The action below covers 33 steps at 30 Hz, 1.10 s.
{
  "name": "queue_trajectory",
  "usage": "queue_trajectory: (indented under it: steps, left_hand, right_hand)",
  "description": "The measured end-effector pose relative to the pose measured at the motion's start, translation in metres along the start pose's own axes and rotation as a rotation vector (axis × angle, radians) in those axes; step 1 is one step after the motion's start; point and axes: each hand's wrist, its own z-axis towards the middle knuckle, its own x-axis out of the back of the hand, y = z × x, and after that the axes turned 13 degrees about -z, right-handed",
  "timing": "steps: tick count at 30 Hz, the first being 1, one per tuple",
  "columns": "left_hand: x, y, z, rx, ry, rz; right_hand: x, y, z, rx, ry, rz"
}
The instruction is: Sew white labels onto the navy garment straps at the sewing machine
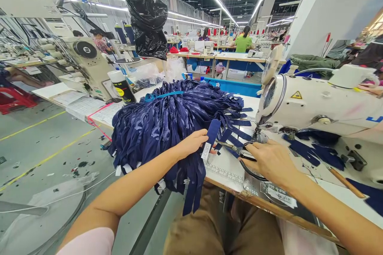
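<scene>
My left hand (191, 143) pinches a navy fabric strip (213, 131) with a white label (206, 151) at its lower end, lifting it off a big bundle of navy strips (161, 123) tied with a blue band. My right hand (271, 161) is closed around the black handles of scissors (239, 150), whose blades point left toward the strip. Both hands work at the front of a white sewing table (227, 167), just left of the white sewing machine (317, 103).
Loose navy strips (311, 151) lie under the machine arm. A wooden-handled tool (344, 181) rests at right. Another sewing machine (86, 63), a black thread cone (122, 85) and a hanging black bag (148, 22) stand behind the bundle. A person in green (243, 40) works far back.
</scene>
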Motion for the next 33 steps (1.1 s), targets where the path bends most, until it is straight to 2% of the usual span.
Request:
queue_trajectory:
  steps: [2,4,6,8,10,11,12,15,16,18,20,22,26,30,33]
  left_hand:
    - [0.0,0.002,-0.003,0.009,-0.022,0.037]
    - [0.0,0.005,-0.008,0.015,-0.108,0.11]
    - [-0.002,0.01,-0.014,0.02,-0.276,0.236]
    - [-0.005,0.017,-0.019,0.06,-0.491,0.375]
    - [-0.011,0.023,-0.019,0.077,-0.618,0.513]
    - [-0.014,0.026,-0.017,0.04,-0.609,0.596]
    - [-0.017,0.027,-0.012,-0.038,-0.549,0.708]
    - [-0.026,0.026,0.011,-0.391,-0.264,1.196]
    - [-0.028,0.023,0.021,-0.495,-0.216,1.362]
    - [-0.031,0.014,0.04,-0.646,-0.243,1.605]
    - [-0.031,0.004,0.056,-0.671,-0.338,1.703]
    - [-0.029,-0.006,0.067,-0.584,-0.374,1.621]
    - [-0.018,-0.019,0.068,-0.49,-0.172,1.161]
    - [0.002,-0.024,0.048,-0.455,-0.005,0.983]
    - [0.017,-0.026,0.025,-0.391,0.038,0.851]
  right_hand:
    - [-0.002,0.0,-0.002,-0.014,-0.015,-0.003]
    - [-0.004,0.003,-0.007,-0.048,-0.032,-0.02]
    - [-0.007,0.009,-0.012,-0.089,-0.054,-0.047]
    - [-0.01,0.016,-0.018,-0.117,-0.085,-0.077]
    - [-0.013,0.024,-0.023,-0.132,-0.109,-0.104]
    - [-0.015,0.027,-0.025,-0.135,-0.117,-0.115]
    - [-0.016,0.03,-0.026,-0.136,-0.122,-0.121]
    - [-0.017,0.035,-0.026,-0.115,-0.123,-0.134]
    - [-0.017,0.036,-0.025,-0.096,-0.124,-0.142]
    - [-0.017,0.035,-0.021,-0.046,-0.125,-0.17]
    - [-0.016,0.034,-0.017,-0.003,-0.126,-0.198]
    - [-0.017,0.032,-0.015,0.012,-0.126,-0.204]
    - [-0.02,0.031,-0.018,-0.044,-0.118,-0.168]
    - [-0.021,0.032,-0.028,-0.156,-0.071,-0.141]
    - [-0.015,0.027,-0.034,-0.153,-0.027,-0.075]
